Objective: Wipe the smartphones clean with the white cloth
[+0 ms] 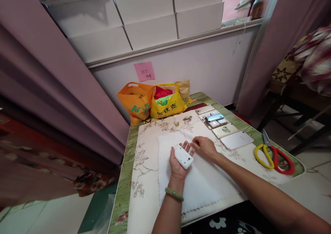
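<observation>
My left hand [178, 165] lies palm up, its fingers curled around a white phone-shaped item [184, 156] with small dark marks near its lower end. A green bangle circles the left wrist. Just right of it, my right hand [203, 146] is closed with fingertips together at the upper part of a white cloth [199, 189]; it seems to pinch something small or the cloth's edge, too small to make out. The cloth is spread under both hands on a floral table cover [144, 151]. A small bottle [176, 120] stands beyond the hands.
Several phones, among them a silver one [236, 139] and a blue one [214, 117], lie at the right. Scissors [274, 158] with yellow and red handles rest at the right edge. An orange bag [137, 104] and a yellow bag [168, 106] stand at the back by the wall.
</observation>
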`<action>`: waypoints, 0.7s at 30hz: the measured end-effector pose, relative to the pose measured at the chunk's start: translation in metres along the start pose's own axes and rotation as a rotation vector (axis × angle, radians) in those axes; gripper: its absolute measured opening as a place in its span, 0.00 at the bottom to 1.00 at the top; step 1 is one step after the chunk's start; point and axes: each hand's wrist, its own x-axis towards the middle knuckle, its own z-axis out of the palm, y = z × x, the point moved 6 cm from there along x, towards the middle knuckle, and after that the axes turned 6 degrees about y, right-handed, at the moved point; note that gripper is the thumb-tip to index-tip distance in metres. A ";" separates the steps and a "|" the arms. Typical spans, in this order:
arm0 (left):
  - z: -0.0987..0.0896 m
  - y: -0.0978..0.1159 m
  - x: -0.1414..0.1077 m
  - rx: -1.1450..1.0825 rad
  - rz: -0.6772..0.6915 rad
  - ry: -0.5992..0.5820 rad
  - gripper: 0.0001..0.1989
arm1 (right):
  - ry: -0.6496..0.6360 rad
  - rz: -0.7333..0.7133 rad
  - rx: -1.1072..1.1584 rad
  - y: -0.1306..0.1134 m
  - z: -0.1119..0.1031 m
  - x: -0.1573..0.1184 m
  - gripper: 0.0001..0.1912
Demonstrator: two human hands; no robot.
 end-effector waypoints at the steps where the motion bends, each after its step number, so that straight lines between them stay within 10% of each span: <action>1: 0.000 0.000 0.001 -0.018 -0.002 -0.006 0.25 | 0.045 0.045 0.096 0.002 -0.007 0.001 0.12; 8: -0.006 0.000 0.010 0.007 0.048 0.084 0.30 | -0.291 -0.241 0.573 -0.030 -0.009 -0.025 0.17; 13: -0.003 -0.004 0.008 0.030 -0.029 0.071 0.29 | 0.088 -0.311 0.181 -0.043 0.010 -0.014 0.21; 21: -0.019 0.002 0.011 0.052 0.066 0.100 0.24 | -0.217 -0.672 -0.024 -0.088 0.065 -0.045 0.36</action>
